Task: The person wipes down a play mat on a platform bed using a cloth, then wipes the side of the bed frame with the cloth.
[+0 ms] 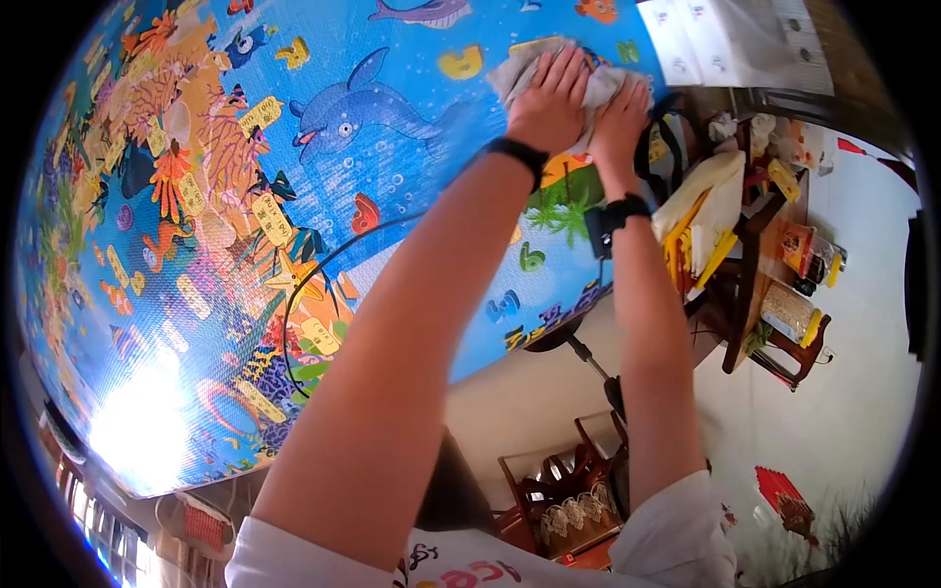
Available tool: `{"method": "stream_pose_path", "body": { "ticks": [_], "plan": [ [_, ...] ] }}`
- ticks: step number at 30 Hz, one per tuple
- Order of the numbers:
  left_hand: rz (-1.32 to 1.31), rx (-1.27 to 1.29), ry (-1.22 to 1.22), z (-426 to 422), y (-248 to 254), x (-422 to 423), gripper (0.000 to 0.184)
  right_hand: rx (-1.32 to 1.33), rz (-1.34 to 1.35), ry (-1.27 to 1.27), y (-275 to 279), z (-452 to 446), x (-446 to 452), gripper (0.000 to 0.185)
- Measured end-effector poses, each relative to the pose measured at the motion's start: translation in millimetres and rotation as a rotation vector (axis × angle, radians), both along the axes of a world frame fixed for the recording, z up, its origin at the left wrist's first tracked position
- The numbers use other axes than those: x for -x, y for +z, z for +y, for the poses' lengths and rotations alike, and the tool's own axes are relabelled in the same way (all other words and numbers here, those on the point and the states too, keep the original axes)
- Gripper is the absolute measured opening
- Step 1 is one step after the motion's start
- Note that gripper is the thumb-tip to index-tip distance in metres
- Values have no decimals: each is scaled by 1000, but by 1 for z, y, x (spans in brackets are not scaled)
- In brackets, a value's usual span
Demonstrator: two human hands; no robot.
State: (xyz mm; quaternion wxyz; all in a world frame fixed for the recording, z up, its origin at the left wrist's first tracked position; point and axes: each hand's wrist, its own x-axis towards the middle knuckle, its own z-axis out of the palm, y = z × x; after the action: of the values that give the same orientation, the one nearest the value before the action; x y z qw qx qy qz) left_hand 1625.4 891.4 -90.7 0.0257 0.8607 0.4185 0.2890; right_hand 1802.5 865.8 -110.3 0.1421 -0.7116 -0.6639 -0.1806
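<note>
The left hand (pixel 549 110) lies flat, fingers extended, beside the right hand (pixel 619 127) (whose grip is unclear), both on a grey cloth (pixel 508 78) lying crosswise beneath.

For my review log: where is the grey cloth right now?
In the head view, the grey cloth is near the top, right of centre, on the sea-themed mat, under the left hand and right hand.

Two hands (pixel 549 108) — one cloth (pixel 600 88), one printed mat (pixel 417 191), two wrist straps (pixel 521 153)
</note>
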Motion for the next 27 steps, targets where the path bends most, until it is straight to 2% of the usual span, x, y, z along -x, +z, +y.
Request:
{"method": "stream_pose_path", "body": {
  "ticks": [7, 10, 11, 14, 15, 17, 18, 20, 23, 25, 27],
  "plan": [
    [28, 284, -166, -76, 30, 34, 65, 152, 192, -123, 56, -96, 41, 59],
    [0, 322, -247, -61, 28, 32, 67, 232, 148, -391, 54, -99, 31, 58],
    [102, 244, -265, -52, 27, 31, 68, 231, 213, -384, 50, -94, 25, 59],
    [67, 197, -256, -26, 20, 5, 65, 311, 384, -478, 39, -65, 0, 57],
    [64, 167, -221, -20, 18, -9, 64, 136, 186, -428, 26, -52, -17, 54],
    [71, 104, -121, 0, 12, -33, 64, 162, 247, -499, 27, -22, -26, 46],
    [90, 70, -87, 8, 9, -42, 64, 365, 501, -639, 45, -5, -21, 42],
    [121, 3, -27, 19, 3, -62, 65, 317, 479, -571, 27, 10, -38, 37],
    [-106, 41, -89, 38, -10, -79, 62, 220, 335, -455, 28, 16, -43, 36],
    [-15, 24, -101, 45, -9, -83, 61, 154, 406, -538, 19, 26, -44, 34],
    [21, -8, -98, 51, -9, -88, 60, 135, 365, -399, 6, 28, -56, 31]
  ]
}}
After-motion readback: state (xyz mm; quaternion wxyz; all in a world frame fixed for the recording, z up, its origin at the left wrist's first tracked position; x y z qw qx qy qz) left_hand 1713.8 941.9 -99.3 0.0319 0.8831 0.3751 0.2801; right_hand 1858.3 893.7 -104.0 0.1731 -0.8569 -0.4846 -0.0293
